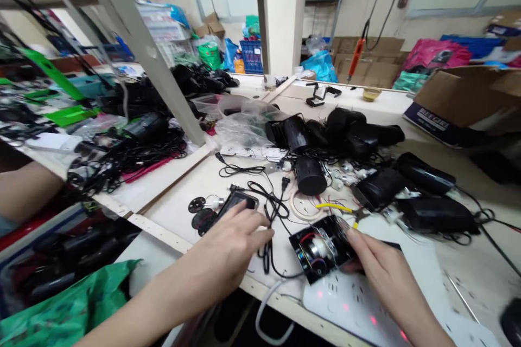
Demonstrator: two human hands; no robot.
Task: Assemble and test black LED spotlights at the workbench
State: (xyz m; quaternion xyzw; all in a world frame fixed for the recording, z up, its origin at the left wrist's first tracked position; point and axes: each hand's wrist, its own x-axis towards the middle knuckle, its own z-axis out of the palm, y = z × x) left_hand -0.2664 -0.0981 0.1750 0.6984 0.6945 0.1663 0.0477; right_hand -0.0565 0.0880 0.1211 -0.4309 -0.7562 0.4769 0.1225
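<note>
My right hand (380, 263) grips an opened black plastic housing (297, 249), its fingers closed on the right side. Inside the housing a silver-and-white motor (319, 246), red wires and a small circuit board show. A black cable runs from its lower edge. My left hand (236, 238) reaches over a black casing piece (240, 200), fingers stretched out and apart, fingertips over its edge; whether they touch it I cannot tell. Beside that casing lie round black discs (196, 205) with a small motor. A coiled black power cord (271, 200) with plugs lies between my hands.
Under my right hand sits a white power strip (345, 303) with red lights. Yellow-handled pliers (336, 207) and a roll of tape (299, 209) lie behind the housing. Several black housings (309, 176) pile up beyond. An orange screwdriver (356, 59) hangs above; someone's arm (28, 192) is at left.
</note>
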